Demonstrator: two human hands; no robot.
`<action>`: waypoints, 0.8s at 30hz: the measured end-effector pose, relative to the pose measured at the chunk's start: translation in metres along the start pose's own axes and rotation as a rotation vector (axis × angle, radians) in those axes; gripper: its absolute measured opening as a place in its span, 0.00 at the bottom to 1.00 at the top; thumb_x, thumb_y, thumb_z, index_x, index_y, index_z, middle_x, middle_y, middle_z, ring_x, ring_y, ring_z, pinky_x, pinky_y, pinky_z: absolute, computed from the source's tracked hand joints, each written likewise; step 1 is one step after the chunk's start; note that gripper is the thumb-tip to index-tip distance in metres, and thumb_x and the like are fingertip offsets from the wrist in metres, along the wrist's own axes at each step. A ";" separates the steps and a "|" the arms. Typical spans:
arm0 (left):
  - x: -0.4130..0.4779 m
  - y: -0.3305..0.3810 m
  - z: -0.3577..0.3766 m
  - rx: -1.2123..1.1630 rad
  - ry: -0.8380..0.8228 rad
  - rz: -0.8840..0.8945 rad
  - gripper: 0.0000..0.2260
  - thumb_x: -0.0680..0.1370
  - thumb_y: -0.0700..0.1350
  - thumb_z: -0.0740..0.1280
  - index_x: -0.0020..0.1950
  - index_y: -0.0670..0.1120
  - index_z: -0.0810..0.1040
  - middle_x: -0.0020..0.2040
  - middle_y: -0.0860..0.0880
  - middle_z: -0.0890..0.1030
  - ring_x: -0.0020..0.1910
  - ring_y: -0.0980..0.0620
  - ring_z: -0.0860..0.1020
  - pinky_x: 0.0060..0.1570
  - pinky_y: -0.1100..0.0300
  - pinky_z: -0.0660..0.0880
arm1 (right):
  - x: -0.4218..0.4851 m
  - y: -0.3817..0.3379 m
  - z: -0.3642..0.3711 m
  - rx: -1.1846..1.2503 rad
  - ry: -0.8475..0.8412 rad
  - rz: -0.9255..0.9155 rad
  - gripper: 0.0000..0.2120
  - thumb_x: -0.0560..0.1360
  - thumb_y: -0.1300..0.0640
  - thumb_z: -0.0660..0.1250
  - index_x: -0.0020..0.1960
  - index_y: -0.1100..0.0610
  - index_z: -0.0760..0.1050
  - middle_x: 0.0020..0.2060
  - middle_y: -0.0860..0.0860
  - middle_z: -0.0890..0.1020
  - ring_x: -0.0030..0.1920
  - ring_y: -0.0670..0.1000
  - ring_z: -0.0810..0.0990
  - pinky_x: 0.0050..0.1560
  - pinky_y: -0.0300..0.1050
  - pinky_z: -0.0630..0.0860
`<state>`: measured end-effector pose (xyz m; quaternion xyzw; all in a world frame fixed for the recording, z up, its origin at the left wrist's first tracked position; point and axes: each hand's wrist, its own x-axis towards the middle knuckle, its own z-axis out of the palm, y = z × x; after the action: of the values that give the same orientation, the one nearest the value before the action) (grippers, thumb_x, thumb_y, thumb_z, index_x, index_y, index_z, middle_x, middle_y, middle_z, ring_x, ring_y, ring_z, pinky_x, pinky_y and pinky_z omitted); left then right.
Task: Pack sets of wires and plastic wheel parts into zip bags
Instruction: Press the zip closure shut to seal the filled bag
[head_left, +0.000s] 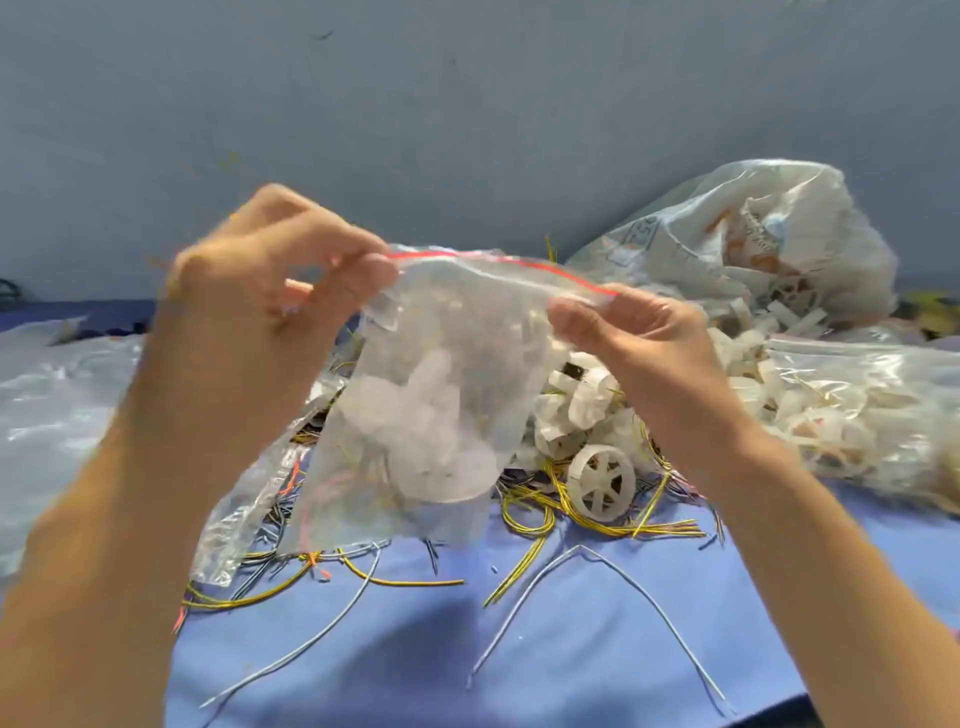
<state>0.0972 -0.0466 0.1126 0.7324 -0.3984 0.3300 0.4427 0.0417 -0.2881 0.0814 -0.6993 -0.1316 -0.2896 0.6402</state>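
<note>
Head view: zip bag (426, 374) hangs mouth-up (red seal (498, 264) running left-right).

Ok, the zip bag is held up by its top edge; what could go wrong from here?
The zip bag hangs only from pinches of the left hand and right hand at its red seal strip; a slip could drop the wheel parts inside onto the loose wires below. The strip also looks wavy, so it may seal only partly.
</note>
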 end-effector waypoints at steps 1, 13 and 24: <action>-0.003 -0.002 0.005 0.021 -0.054 -0.029 0.03 0.78 0.49 0.67 0.47 0.54 0.80 0.48 0.49 0.80 0.43 0.54 0.78 0.41 0.67 0.75 | -0.003 0.003 0.003 0.001 -0.003 0.030 0.05 0.73 0.61 0.72 0.48 0.54 0.84 0.42 0.45 0.87 0.43 0.39 0.82 0.45 0.31 0.75; -0.005 -0.001 -0.020 0.100 -0.186 0.023 0.09 0.77 0.62 0.65 0.45 0.62 0.82 0.52 0.62 0.81 0.55 0.54 0.78 0.55 0.56 0.73 | -0.004 0.003 0.004 0.173 0.133 -0.004 0.03 0.73 0.58 0.72 0.45 0.54 0.84 0.39 0.44 0.85 0.39 0.40 0.81 0.43 0.32 0.75; -0.022 -0.014 -0.033 0.252 -0.098 -0.066 0.04 0.76 0.54 0.68 0.44 0.58 0.82 0.47 0.64 0.82 0.47 0.61 0.79 0.49 0.72 0.71 | -0.008 0.012 0.021 0.138 0.122 0.096 0.18 0.71 0.56 0.73 0.60 0.57 0.81 0.48 0.49 0.87 0.49 0.44 0.83 0.51 0.34 0.76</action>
<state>0.0949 -0.0054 0.1014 0.8102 -0.3508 0.3264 0.3377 0.0471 -0.2679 0.0667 -0.6401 -0.0784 -0.2909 0.7067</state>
